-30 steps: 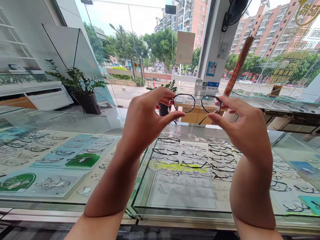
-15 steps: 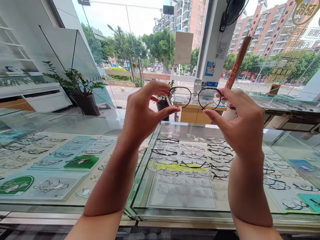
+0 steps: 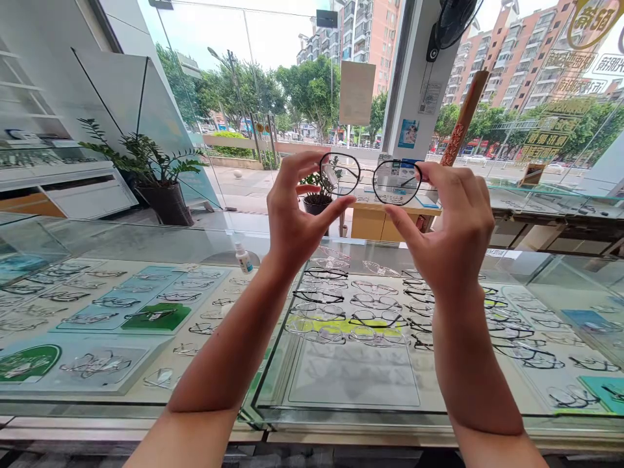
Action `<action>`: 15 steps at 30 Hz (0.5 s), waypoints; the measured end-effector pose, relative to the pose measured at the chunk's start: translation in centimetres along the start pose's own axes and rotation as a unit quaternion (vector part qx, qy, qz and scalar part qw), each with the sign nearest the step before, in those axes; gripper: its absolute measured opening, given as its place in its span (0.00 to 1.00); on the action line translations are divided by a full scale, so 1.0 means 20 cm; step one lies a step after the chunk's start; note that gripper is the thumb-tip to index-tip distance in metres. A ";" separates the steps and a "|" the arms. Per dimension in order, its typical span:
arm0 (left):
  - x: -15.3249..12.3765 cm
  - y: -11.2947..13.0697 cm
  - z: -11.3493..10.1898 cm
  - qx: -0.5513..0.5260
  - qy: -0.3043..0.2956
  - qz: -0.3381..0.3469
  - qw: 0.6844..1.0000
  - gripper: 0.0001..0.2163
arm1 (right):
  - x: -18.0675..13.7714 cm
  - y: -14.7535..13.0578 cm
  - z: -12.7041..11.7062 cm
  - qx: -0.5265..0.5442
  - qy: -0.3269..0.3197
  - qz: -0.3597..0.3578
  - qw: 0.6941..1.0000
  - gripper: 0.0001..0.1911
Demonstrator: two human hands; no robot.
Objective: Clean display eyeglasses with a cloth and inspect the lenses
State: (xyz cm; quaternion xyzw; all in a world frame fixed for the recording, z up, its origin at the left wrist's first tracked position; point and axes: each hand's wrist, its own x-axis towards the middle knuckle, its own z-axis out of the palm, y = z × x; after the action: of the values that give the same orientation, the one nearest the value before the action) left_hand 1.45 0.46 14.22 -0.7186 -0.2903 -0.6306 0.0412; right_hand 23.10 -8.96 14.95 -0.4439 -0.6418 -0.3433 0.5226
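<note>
A pair of eyeglasses (image 3: 366,170) with thin dark round rims and clear lenses is held up in front of me, above the glass display case. My left hand (image 3: 302,205) grips it at the left end of the frame, its thumb stretched out below the left lens. At the right end my right hand (image 3: 451,218) holds the frame, the thumb reaching under the right lens. The glasses tilt slightly down to the right. Fingers hide the hinges, and most of the temples cannot be made out.
Below my arms, glass display cases (image 3: 351,409) hold rows of eyeglass frames (image 3: 375,300). A small spray bottle (image 3: 243,259) stands beyond my left forearm. Farther off are a potted plant (image 3: 166,188), a wooden counter (image 3: 375,222) and large windows facing a street.
Both hands have shifted the glasses slightly left and up, and the frame has turned a little. My forearms moved inward, so the spray bottle now shows.
</note>
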 end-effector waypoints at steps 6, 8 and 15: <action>0.01 -0.02 0.01 0.006 -0.004 0.001 1.000 0.34 | 0.00 -0.05 -0.05 -0.056 -0.037 0.006 0.998 0.23; 0.01 -0.01 0.01 0.009 -0.012 -0.002 1.000 0.35 | 0.00 -0.05 -0.05 -0.053 -0.046 0.012 0.997 0.24; -0.02 0.05 0.00 -0.007 0.051 0.024 0.998 0.33 | 0.00 -0.02 -0.02 0.058 -0.019 0.043 0.997 0.21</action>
State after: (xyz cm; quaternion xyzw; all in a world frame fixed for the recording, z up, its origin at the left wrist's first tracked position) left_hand 1.89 -0.47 14.07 -0.6925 -0.2657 -0.6675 0.0663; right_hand 22.84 -9.41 15.12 -0.4467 -0.6509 -0.2744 0.5491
